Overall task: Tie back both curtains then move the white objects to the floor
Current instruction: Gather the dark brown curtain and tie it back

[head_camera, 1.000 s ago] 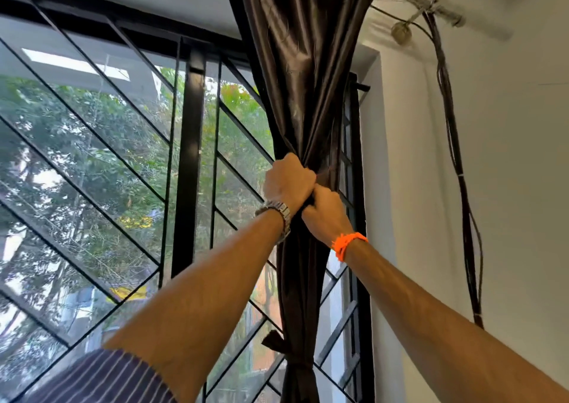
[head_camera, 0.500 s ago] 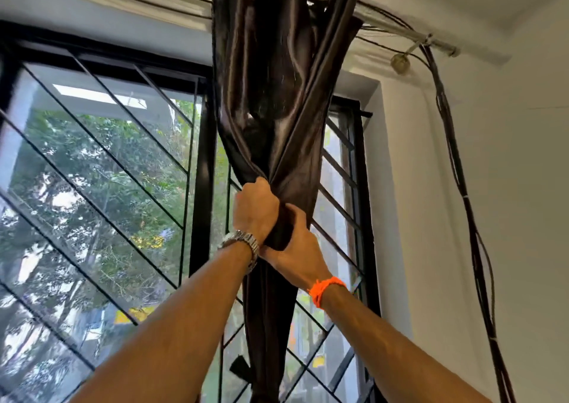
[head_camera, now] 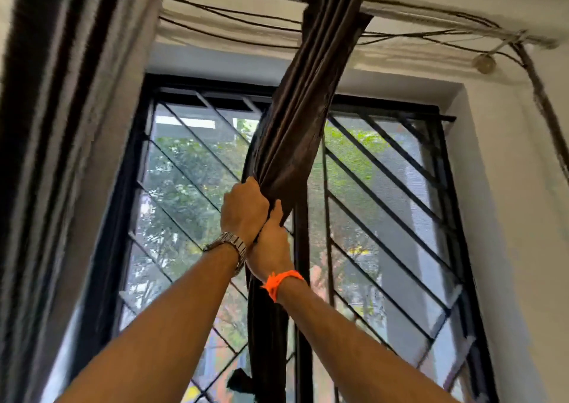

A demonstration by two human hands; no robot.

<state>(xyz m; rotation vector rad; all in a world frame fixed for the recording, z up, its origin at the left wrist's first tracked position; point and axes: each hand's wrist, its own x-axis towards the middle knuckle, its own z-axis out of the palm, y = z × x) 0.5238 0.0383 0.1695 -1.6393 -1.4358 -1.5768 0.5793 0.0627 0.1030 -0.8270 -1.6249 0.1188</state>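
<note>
A dark brown curtain (head_camera: 303, 110) hangs bunched from the rod (head_camera: 415, 12) in front of the middle of the barred window. My left hand (head_camera: 244, 208), with a metal watch on the wrist, grips the gathered fabric at about mid-height. Just below and to the right, my right hand (head_camera: 271, 242), with an orange wristband, is closed on the same bunch. A tie or tassel (head_camera: 240, 382) shows low on the curtain. A second dark curtain (head_camera: 58, 125) hangs blurred at the far left. No white objects are in view.
The window has a black frame (head_camera: 300, 310) with diagonal bars, trees outside. Loose cables (head_camera: 246, 38) run along the wall above the window and down the right wall (head_camera: 545, 107). A white wall is on the right.
The view has tilted up and swung left. Both hands, still gripping the curtain, have pulled the bunch leftward, so it now hangs before the window's middle, slanting from the rod.
</note>
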